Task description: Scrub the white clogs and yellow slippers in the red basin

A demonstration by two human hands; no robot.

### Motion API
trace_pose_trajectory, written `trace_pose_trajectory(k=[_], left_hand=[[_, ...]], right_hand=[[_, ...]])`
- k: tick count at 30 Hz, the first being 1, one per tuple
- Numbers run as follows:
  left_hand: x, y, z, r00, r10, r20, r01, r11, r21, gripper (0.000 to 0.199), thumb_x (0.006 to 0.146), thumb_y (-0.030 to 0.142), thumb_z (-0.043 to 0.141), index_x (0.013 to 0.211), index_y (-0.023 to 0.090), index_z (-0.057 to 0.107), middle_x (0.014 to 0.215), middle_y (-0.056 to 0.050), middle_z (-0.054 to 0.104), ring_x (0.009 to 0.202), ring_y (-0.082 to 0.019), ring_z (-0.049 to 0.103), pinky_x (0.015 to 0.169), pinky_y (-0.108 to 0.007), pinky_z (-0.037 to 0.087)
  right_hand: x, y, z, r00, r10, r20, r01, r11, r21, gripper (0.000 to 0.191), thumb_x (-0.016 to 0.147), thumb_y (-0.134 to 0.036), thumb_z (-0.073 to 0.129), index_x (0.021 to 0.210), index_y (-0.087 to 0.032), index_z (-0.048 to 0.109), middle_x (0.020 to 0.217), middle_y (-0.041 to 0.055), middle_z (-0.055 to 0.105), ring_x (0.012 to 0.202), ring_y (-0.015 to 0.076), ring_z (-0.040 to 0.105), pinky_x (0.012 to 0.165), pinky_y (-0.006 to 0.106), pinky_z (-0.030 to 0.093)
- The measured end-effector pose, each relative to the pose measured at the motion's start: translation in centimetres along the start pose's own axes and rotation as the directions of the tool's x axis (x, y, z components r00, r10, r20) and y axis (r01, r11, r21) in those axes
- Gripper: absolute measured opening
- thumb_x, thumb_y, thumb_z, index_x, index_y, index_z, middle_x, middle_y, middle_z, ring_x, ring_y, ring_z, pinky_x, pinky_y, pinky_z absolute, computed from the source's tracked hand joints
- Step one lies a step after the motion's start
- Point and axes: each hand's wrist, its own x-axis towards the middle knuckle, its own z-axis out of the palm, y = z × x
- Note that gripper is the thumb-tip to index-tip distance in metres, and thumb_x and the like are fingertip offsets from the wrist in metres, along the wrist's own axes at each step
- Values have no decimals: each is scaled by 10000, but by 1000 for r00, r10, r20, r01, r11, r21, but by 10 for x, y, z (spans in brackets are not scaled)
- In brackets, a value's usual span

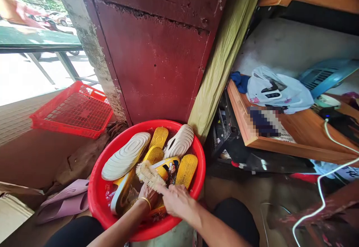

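My right hand (pixel 177 200) is closed around the handle end of a scrubbing brush (pixel 150 175), its pale bristles facing up. Under the brush, my left hand (pixel 148 194), with a gold bangle at the wrist, grips a yellow slipper (pixel 163 170) with a cartoon figure on its strap; the brush hides part of its fingers. Both hands are inside a red basin (pixel 198 153) of water. Around them lie a large white slipper (pixel 126 155), sole up, a smaller white shoe (pixel 181 141), sole up, and more yellow slippers, one with its textured sole (pixel 187 169) showing at the right.
Pink slippers (pixel 66 202) lie on the floor left of the basin. Behind them a red plastic crate (pixel 74 110) leans near the wall. A dark red door (pixel 151 60) stands behind the basin. At the right, a wooden drawer (pixel 305 127) holds a plastic bag (pixel 277 90); a white cable (pixel 321 191) hangs down.
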Motion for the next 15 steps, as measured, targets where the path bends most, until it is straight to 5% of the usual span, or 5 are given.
trace_pose_trajectory(k=[3, 8, 13, 15], left_hand=[[0, -7, 0, 999, -3, 32, 2, 999, 34, 591, 847, 72, 450, 1338, 312, 675, 1401, -92, 666, 1432, -320, 471, 1240, -595, 234], [-3, -4, -18, 998, 1, 60, -11, 985, 170, 553, 899, 86, 398, 1317, 311, 681, 1466, -97, 613, 1445, -315, 438, 1201, -709, 173], [1, 5, -49, 997, 61, -47, -68, 982, -175, 279, 908, 185, 487, 890, 224, 763, 1016, -126, 755, 1003, -289, 687, 1003, -462, 478], [0, -3, -62, 991, 4, -133, -39, 964, -262, 270, 940, 273, 472, 868, 219, 727, 997, -118, 728, 905, -259, 685, 874, -376, 524]], right_hand=[[1, 7, -3, 996, 73, -49, -76, 996, -50, 618, 838, -99, 551, 1433, -269, 566, 951, 107, 762, 864, 296, 702, 772, 389, 514], [-13, 67, -17, 976, 217, -28, -218, 975, -42, 567, 898, -86, 460, 1391, -311, 626, 1003, 90, 774, 970, 256, 709, 847, 341, 494], [-16, 81, -6, 968, 246, -55, -247, 969, -28, 574, 927, -132, 459, 1474, -278, 556, 1026, 106, 777, 973, 248, 717, 852, 321, 497], [-13, 78, -2, 971, 236, -42, -237, 971, -20, 561, 930, -151, 471, 1473, -260, 556, 1022, 111, 780, 968, 252, 723, 836, 319, 504]])
